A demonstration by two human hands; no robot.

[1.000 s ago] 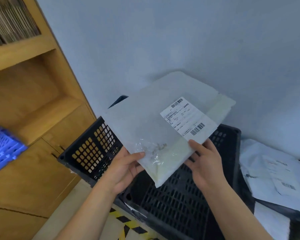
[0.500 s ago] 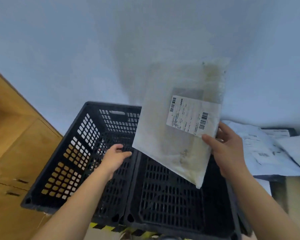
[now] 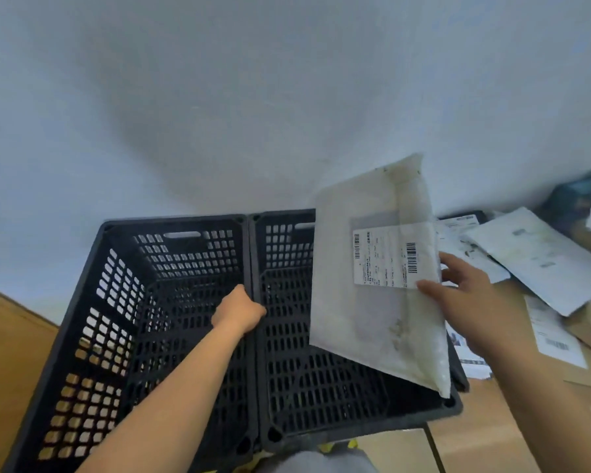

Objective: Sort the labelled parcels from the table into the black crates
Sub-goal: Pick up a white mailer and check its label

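Above the right-hand black crate (image 3: 338, 370), the right hand (image 3: 471, 302) pinches the labelled parcel (image 3: 379, 274) by its edge, label readable for sorting, while left fingers (image 3: 249, 307) curl over the shared crate rims, apparently steadying them.

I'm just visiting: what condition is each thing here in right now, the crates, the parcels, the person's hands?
left crate: open-topped, nothing visible inside.
right crate: open-topped, floor bare where visible.
white parcel: held tilted above the right crate, label facing up.
right hand: pinches the parcel's edge.
left hand: rests on the rims where the crates meet.
other parcels: lying piled on the table.
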